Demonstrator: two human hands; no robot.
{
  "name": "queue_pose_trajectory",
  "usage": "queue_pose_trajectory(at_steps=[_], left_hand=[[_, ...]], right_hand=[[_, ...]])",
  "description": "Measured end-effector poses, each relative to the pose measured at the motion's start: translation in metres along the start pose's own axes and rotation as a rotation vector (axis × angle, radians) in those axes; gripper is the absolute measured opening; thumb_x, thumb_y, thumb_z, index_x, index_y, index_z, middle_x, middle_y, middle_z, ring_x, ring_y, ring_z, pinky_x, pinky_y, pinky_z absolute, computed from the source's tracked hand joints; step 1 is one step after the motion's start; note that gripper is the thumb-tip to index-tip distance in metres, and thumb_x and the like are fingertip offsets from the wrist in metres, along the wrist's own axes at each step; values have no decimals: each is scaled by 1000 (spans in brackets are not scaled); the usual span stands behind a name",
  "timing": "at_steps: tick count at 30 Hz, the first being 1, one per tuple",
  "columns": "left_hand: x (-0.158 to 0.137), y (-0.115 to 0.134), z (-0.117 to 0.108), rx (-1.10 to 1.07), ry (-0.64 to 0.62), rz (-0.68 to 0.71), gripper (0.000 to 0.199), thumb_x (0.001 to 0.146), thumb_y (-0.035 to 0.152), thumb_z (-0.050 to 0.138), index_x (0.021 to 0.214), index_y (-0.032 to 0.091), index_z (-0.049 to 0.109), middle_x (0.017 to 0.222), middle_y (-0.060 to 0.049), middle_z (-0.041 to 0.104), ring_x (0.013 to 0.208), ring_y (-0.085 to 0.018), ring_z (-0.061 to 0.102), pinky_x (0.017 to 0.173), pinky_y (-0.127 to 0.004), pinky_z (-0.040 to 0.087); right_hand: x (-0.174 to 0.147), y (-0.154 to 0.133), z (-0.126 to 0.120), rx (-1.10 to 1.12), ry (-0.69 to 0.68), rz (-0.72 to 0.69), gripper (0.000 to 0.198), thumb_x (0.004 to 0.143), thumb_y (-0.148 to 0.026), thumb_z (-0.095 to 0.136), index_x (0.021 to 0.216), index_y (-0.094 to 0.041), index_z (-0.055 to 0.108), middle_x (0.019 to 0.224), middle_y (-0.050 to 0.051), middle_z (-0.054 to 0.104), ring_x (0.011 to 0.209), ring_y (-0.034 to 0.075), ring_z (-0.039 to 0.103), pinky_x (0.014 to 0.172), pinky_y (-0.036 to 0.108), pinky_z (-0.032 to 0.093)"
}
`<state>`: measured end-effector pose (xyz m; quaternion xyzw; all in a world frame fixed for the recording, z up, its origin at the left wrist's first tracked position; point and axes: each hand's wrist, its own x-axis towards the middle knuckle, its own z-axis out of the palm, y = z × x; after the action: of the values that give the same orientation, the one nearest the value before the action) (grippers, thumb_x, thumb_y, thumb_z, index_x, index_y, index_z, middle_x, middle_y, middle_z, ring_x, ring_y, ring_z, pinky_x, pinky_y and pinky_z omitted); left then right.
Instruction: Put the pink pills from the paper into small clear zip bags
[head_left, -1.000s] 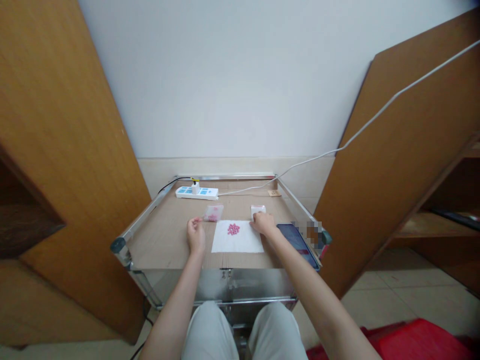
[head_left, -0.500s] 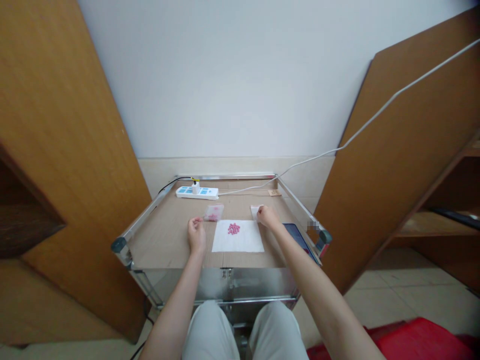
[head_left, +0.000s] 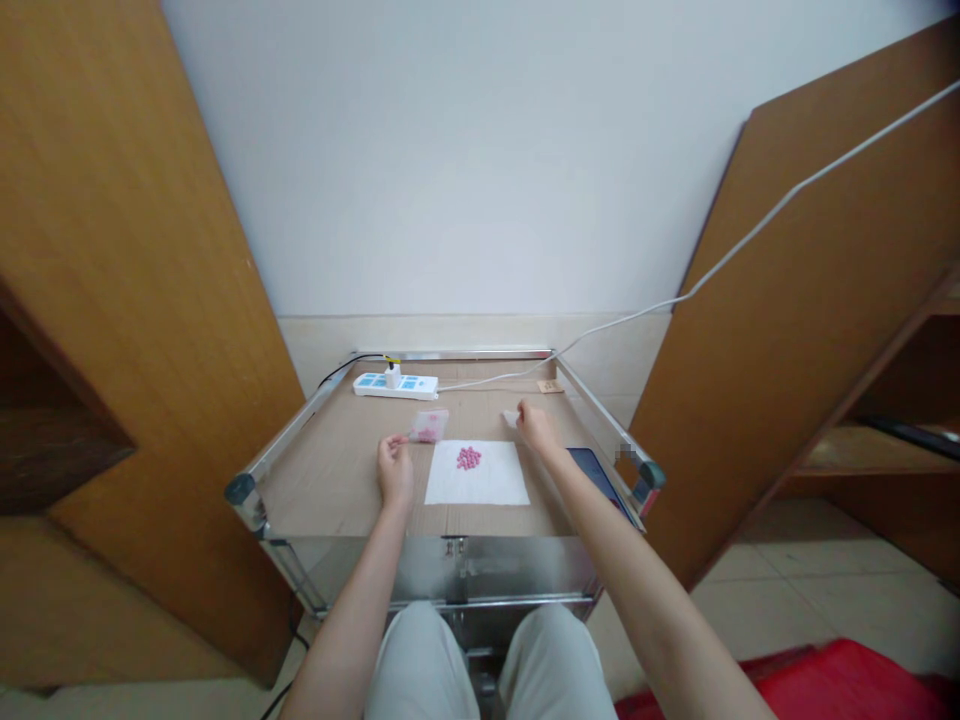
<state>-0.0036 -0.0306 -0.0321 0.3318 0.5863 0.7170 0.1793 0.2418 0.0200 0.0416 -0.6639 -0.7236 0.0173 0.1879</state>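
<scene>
A white paper sheet (head_left: pixel 480 488) lies on the brown cardboard-covered top of a metal cart, with a cluster of small pink beads or pills (head_left: pixel 469 458) on it. My left hand (head_left: pixel 395 468) rests left of the sheet, its fingers curled. Its fingertips come close to the corner of a small clear bag (head_left: pixel 430 427) with pink pieces inside; what they pinch, if anything, I cannot make out. Past the sheet's back right corner, my right hand (head_left: pixel 538 430) is closed on a small clear plastic bag (head_left: pixel 510 418), mostly covered by the fingers.
A white power strip (head_left: pixel 412 388) with a plug sits at the back left, its white cable running off to the right. A dark tablet or phone (head_left: pixel 592 472) lies by my right forearm. Metal rails (head_left: pixel 600 415) edge the cart. Wooden furniture stands on both sides.
My right hand has risen slightly and moved a little away from me, and less of its small bag shows. My left hand and the pink cluster stay nearly in place.
</scene>
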Motion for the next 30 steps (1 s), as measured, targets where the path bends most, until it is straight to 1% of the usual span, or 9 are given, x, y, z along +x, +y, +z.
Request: queue_pose_trajectory(at_steps=[5, 11, 17, 21, 23, 25, 26, 28, 30], left_hand=[[0, 0, 0, -8, 0, -1, 15, 64, 14, 43, 77, 18, 48, 75, 0, 53, 71, -12, 51, 70, -27, 39], [0, -1, 0, 10, -14, -5, 14, 65, 15, 43, 78, 18, 47, 75, -1, 54, 70, -12, 51, 68, -27, 39], [0, -2, -1, 24, -24, 6, 14, 66, 14, 43, 79, 19, 47, 76, -1, 54, 70, -12, 51, 68, -26, 39], [0, 0, -1, 32, -21, 7, 14, 66, 15, 44, 78, 18, 48, 75, 0, 55, 70, -12, 51, 68, -26, 39], [-2, 3, -1, 40, -24, 9, 11, 66, 19, 46, 77, 18, 50, 74, -1, 55, 70, -13, 51, 67, -26, 39], [-4, 8, -1, 35, -82, 24, 13, 68, 27, 47, 75, 17, 53, 73, -1, 56, 71, -14, 52, 68, -26, 38], [-7, 12, 0, 26, -139, 31, 17, 68, 31, 47, 74, 17, 55, 74, -2, 58, 72, -15, 52, 69, -27, 38], [-12, 20, 1, -24, -334, 25, 25, 69, 37, 46, 72, 15, 59, 76, -4, 61, 75, -16, 53, 72, -27, 38], [-18, 30, 2, -39, -504, -19, 31, 69, 40, 46, 68, 14, 63, 75, -6, 63, 77, -18, 55, 74, -28, 37]], right_hand=[[-9, -1, 7, -21, 25, -147, 27, 81, -11, 26, 96, -18, 47, 92, 8, 56, 82, 18, 51, 70, 26, 31], [-11, 3, 13, -66, 62, -260, 26, 79, -11, 31, 90, -18, 54, 96, 7, 52, 85, 17, 48, 73, 24, 30], [-10, 8, 14, -20, 104, -304, 32, 78, -9, 31, 95, -18, 56, 105, 7, 50, 94, 16, 44, 80, 24, 28], [-9, 7, 11, 56, 150, -234, 35, 77, -8, 32, 102, -18, 54, 109, 7, 49, 100, 18, 42, 83, 26, 28], [-7, 3, 8, 173, 210, -187, 38, 75, -6, 32, 104, -17, 54, 111, 7, 49, 100, 18, 42, 84, 27, 29], [-6, -5, 7, 375, 300, -175, 39, 73, -6, 33, 104, -17, 54, 110, 7, 49, 99, 17, 44, 84, 27, 32], [-6, -11, 6, 504, 350, -188, 38, 73, -7, 33, 102, -17, 55, 109, 7, 49, 98, 17, 45, 83, 27, 34], [-9, -25, 6, 788, 423, -214, 34, 72, -10, 36, 98, -16, 58, 102, 8, 51, 92, 16, 49, 79, 27, 38], [-16, -41, 9, 1036, 422, -254, 29, 72, -14, 40, 93, -18, 60, 98, 6, 53, 90, 16, 50, 77, 27, 40]])
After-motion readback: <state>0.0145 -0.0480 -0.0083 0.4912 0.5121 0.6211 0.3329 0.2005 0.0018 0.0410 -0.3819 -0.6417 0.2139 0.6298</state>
